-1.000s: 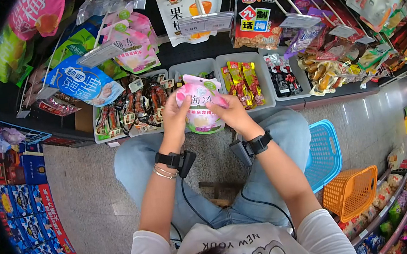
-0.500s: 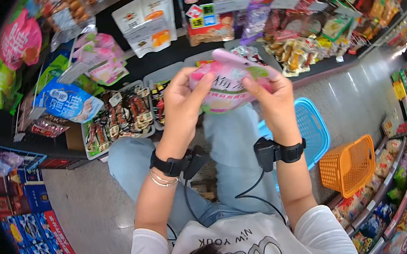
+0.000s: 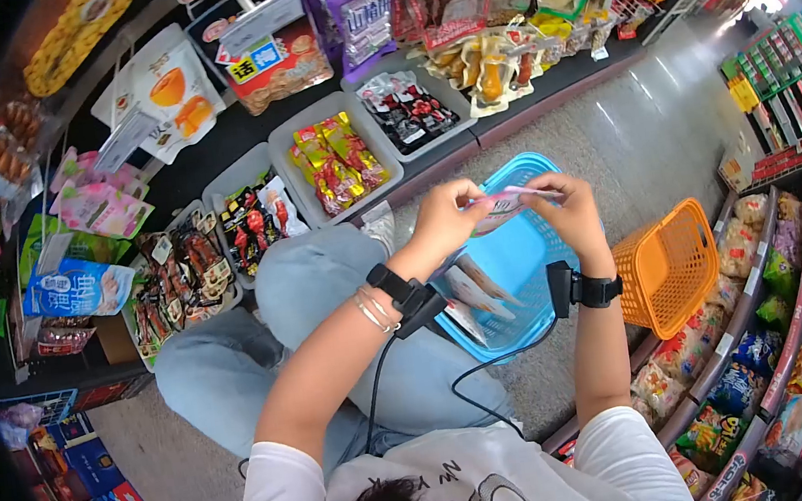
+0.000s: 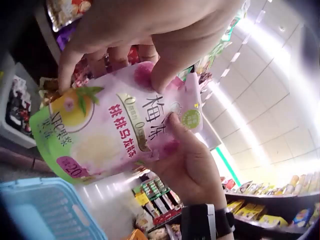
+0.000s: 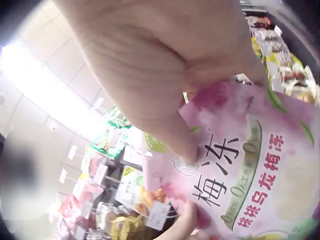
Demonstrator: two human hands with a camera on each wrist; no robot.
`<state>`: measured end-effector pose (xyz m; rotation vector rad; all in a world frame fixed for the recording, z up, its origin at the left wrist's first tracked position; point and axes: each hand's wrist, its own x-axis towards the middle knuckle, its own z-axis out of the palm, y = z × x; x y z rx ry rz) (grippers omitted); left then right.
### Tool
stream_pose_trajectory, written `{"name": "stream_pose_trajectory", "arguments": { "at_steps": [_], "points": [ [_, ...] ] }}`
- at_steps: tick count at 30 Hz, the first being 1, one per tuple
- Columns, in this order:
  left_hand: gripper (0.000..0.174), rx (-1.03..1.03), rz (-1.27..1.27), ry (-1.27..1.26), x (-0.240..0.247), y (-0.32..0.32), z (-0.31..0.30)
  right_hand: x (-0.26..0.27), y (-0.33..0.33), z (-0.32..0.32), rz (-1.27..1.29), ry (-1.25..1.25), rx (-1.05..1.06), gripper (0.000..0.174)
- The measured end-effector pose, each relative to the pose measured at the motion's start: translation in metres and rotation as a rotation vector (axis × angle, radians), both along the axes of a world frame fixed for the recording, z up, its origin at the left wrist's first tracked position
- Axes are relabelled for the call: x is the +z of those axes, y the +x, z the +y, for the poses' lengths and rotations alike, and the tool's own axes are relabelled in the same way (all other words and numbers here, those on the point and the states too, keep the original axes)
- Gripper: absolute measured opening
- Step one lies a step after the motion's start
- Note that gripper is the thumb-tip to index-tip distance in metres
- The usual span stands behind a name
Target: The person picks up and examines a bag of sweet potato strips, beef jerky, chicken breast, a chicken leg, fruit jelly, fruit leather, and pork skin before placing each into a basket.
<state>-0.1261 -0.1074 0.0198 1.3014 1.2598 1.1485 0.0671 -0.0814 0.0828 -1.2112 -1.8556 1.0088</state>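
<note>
Both hands hold a pink and green snack pouch (image 3: 498, 211) over the blue basket (image 3: 521, 160). My left hand (image 3: 445, 223) pinches one side of it, thumb across the printed front (image 4: 112, 130). On the other side, the right hand (image 3: 567, 218) grips the pouch near its top edge, its thumb pressing the front beside the large dark characters. In the right wrist view the pouch front (image 5: 245, 165) faces the camera, with the left thumb (image 5: 182, 225) below. Several flat packets (image 3: 478, 291) stand inside the basket's left part.
An orange basket (image 3: 665, 270) stands on the floor right of the blue one. Grey bins (image 3: 331, 159) of small snack packs line the low shelf ahead, under hanging bags. Curved shelves of packaged snacks (image 3: 758, 348) are at the right. The person's bent knees (image 3: 325, 279) are left of the basket.
Both hands have carried the pouch from in front of the shelf bins rightward to above the blue basket. The head view has turned right, and the pouch is now seen nearly edge-on.
</note>
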Motion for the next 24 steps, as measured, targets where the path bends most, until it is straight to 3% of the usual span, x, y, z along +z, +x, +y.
{"name": "stream_pose_trajectory", "arguments": {
  "at_steps": [5,15,20,24],
  "points": [
    [0.01,-0.063,0.023,-0.258,-0.041,0.025,0.007,-0.046,0.012,0.017,-0.275,-0.001,0.092,0.011],
    [0.02,-0.049,0.205,-0.417,-0.117,0.005,0.009,-0.119,-0.014,0.041,-0.229,-0.066,0.246,0.016],
    [0.021,-0.052,0.272,-0.53,-0.132,0.0,0.009,-0.155,-0.024,0.044,-0.216,-0.074,0.259,0.018],
    [0.02,-0.023,0.231,-0.53,-0.124,-0.003,0.014,-0.153,-0.026,0.041,-0.187,0.002,0.234,0.017]
  ]
}}
